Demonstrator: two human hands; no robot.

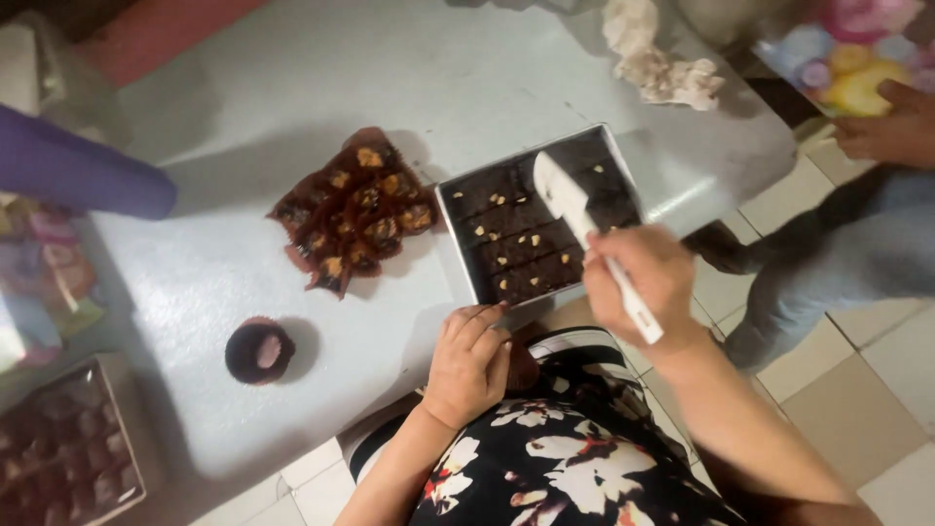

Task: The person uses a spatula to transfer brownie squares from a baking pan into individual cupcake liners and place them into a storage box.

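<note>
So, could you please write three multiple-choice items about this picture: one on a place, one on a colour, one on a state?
1. Where does the lone paper cup stand?
A. inside the metal tray
B. alone on the table, apart from the cluster of filled cups
C. on the floor tiles

2. What colour is the scraper in the right hand?
A. white
B. red
C. green

3. What is the left hand doing?
A. lifting a cup
B. touching the near edge of the metal tray
C. resting on the floor

Answers: 1 B, it stands by itself below the cluster of filled cups. 2 A, its blade and handle are white. 3 B, its fingertips meet the tray's rim.
</note>
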